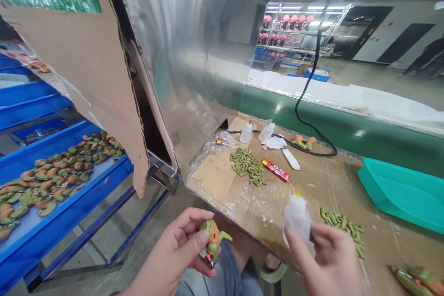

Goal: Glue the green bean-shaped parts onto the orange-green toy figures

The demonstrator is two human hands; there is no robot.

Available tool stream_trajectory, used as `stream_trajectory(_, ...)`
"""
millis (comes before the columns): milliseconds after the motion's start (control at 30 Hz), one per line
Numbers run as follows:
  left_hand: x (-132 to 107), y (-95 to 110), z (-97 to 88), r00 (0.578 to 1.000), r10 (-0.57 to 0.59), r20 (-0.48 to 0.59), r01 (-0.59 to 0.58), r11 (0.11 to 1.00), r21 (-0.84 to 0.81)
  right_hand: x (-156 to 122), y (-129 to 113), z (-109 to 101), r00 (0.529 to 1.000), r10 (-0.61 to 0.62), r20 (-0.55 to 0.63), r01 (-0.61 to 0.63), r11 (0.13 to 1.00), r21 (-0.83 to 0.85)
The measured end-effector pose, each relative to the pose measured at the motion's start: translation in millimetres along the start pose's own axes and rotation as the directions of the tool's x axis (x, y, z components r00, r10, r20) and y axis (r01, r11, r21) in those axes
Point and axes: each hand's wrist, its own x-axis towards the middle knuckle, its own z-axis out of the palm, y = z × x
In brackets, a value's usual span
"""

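Observation:
My left hand (pixel 189 245) holds a small green and orange toy figure (pixel 213 238) between thumb and fingers, above my lap. A curved green piece sticks out from the figure's right side. In my right hand (pixel 326 254) is a translucent white squeeze bottle (pixel 297 217) with a yellow tip, held upright over the table's near edge. Beside that hand lies a small heap of curved green pieces (pixel 343 229). A larger pile of the same green pieces (pixel 247 165) rests farther back, by a red and yellow packet (pixel 276 170).
Two more squeeze bottles (pixel 246 132) stand or lean at the back of the cardboard-covered table (pixel 215 171). A teal basket (pixel 398 194) is at right. Blue trays (pixel 114 171) of similar figures are at left. A black cable (pixel 308 88) hangs down behind; a metal panel (pixel 201 55) rises ahead.

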Motion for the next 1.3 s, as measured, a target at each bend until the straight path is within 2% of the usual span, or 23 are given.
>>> stream_trajectory(33,1,0,-0.8,1.0,-0.003,-0.003,0.003,1.0,0.002,16,13,2,0.995,0.088,-0.046,-0.089,0.996,-0.031)
stream_trajectory(100,2,-1,-2.5,1.0,-0.009,-0.012,0.009,1.0,0.001,41,32,3,0.986,0.142,-0.084,-0.148,0.987,-0.066)
stream_trajectory(200,3,0,-5.2,0.999,-0.009,-0.036,0.009,1.0,-0.002,46,35,0,0.973,0.163,-0.163,-0.182,0.977,-0.11)
stream_trajectory(233,3,0,-6.0,0.999,-0.006,-0.044,0.006,1.0,0.0,42,31,0,0.965,0.139,-0.22,-0.175,0.972,-0.155)
stream_trajectory(300,5,0,-6.6,0.999,0.002,-0.05,-0.002,1.0,0.004,29,19,3,0.966,-0.045,-0.256,-0.039,0.948,-0.315)
stream_trajectory(333,6,0,-6.5,0.999,0.004,-0.047,-0.004,1.0,0.005,25,14,8,0.966,-0.166,-0.199,0.076,0.914,-0.398)
stream_trajectory(400,7,-1,-5.1,0.999,0.008,-0.032,-0.008,1.0,0.0,24,9,23,0.937,-0.348,0.023,0.317,0.823,-0.472)
stream_trajectory(433,7,-1,-4.2,1.0,0.006,-0.022,-0.006,1.0,-0.002,28,9,34,0.916,-0.377,0.134,0.395,0.795,-0.461)
stream_trajectory(500,7,0,-2.7,1.0,0.001,-0.008,-0.001,1.0,-0.009,44,13,54,0.898,-0.363,0.25,0.44,0.771,-0.46)
stream_trajectory(600,5,2,-3.3,1.0,0.014,-0.005,-0.014,1.0,-0.017,68,19,74,0.901,-0.308,0.307,0.428,0.749,-0.506)
stream_trajectory(667,4,3,-5.7,0.999,0.026,-0.023,-0.026,1.0,-0.016,73,18,76,0.916,-0.251,0.314,0.389,0.751,-0.533)
stream_trajectory(800,5,3,-11.2,0.998,0.03,-0.048,-0.031,0.999,-0.014,61,12,61,0.934,-0.107,0.341,0.28,0.813,-0.511)
stream_trajectory(900,7,-1,-11.3,0.999,0.035,-0.009,-0.036,0.999,-0.026,50,9,49,0.936,-0.045,0.35,0.218,0.854,-0.472)
stream_trajectory(1000,7,-2,-7.7,0.999,0.018,0.028,-0.017,0.999,-0.049,49,11,46,0.934,-0.067,0.35,0.226,0.87,-0.439)
stream_trajectory(1167,4,0,-3.7,1.0,0.004,0.024,-0.003,0.998,-0.056,52,16,52,0.903,-0.126,0.411,0.288,0.888,-0.359)
stream_trajectory(1300,3,2,-4.0,0.999,-0.033,0.038,0.035,0.998,-0.061,30,4,46,0.895,-0.137,0.425,0.275,0.919,-0.282)
